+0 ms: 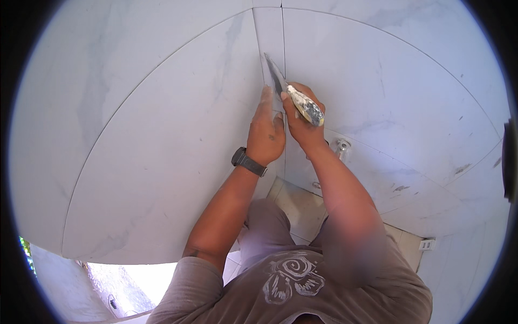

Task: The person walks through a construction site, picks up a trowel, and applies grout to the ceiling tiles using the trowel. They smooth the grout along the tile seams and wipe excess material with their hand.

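My right hand (pixel 303 129) is wrapped around the pale, smeared handle of a trowel (pixel 306 105). Its pointed metal blade reaches up and to the left, along a narrow tile strip (pixel 268 32) in the wall corner. Just left of the blade, my left hand (pixel 265 135) rests against the strip with its fingers stretched upward and its thumb apart. It holds nothing, and a dark watch (pixel 249 162) circles that wrist. Whether the blade's edge touches the strip or the joint beside it, I cannot tell.
Large marbled wall tiles (pixel 162 140) rise on both sides of the corner. A chrome pipe fitting (pixel 342 146) sticks out of the wall below my right wrist. Beige floor tiles (pixel 297 204) lie beneath me. A white socket plate (pixel 427 244) sits low at the right, and a bright opening (pixel 135 281) shows at lower left.
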Motion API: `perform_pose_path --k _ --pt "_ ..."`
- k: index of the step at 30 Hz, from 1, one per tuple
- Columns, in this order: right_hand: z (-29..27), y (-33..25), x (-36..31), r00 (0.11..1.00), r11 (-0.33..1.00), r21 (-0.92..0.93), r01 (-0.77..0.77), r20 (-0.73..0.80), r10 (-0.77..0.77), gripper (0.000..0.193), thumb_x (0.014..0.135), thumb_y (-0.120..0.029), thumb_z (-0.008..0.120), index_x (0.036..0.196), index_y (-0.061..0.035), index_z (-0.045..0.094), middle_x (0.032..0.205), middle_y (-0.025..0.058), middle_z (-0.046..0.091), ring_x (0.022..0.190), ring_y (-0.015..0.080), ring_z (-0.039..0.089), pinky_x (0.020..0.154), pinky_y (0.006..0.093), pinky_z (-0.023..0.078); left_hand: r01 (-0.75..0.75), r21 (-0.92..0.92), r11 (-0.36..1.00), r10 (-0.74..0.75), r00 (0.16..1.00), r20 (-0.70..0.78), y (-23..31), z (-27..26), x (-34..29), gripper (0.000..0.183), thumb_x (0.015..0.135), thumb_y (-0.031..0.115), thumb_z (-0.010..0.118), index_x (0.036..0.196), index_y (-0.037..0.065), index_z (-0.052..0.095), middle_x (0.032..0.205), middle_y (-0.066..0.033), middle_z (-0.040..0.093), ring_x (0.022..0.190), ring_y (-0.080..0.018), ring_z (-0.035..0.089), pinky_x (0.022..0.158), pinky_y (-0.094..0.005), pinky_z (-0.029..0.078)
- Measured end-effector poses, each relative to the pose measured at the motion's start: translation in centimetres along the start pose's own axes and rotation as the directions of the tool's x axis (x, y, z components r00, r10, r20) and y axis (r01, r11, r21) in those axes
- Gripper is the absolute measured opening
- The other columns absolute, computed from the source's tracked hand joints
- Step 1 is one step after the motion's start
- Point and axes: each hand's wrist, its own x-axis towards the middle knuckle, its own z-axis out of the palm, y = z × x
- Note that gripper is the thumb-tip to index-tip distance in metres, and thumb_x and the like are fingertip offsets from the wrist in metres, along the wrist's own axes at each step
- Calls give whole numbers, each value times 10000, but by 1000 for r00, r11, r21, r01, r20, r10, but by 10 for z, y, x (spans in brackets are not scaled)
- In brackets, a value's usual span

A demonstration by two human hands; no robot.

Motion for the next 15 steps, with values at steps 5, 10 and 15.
perform_pose_path --k 5,10,15 --pt "4 4 -5 1000 997 73 23 11 -24 257 958 -135 712 1171 4 673 875 103 716 772 133 657 734 285 536 139 -123 983 -142 990 -17 13 -11 4 575 997 65 482 1524 -119 344 1524 -352 435 1451 -438 420 1202 -445 324" --pt "13 8 -9 995 998 -43 55 -80 -59 265 963 -151 709 1169 11 669 926 137 730 800 165 691 761 295 546 183 -186 965 -194 980 -42 16 -14 -2 563 1039 154 463 1523 -114 357 1532 -330 441 1468 -397 409 1205 -429 321" --pt "21 9 -13 997 999 -36 2 -79 -5 266 953 -130 707 1173 14 667 975 148 740 850 193 712 795 312 548 204 -232 951 -217 976 -33 21 -16 3 609 1074 289 468 1517 -117 369 1519 -330 456 1456 -379 427 1199 -422 326"
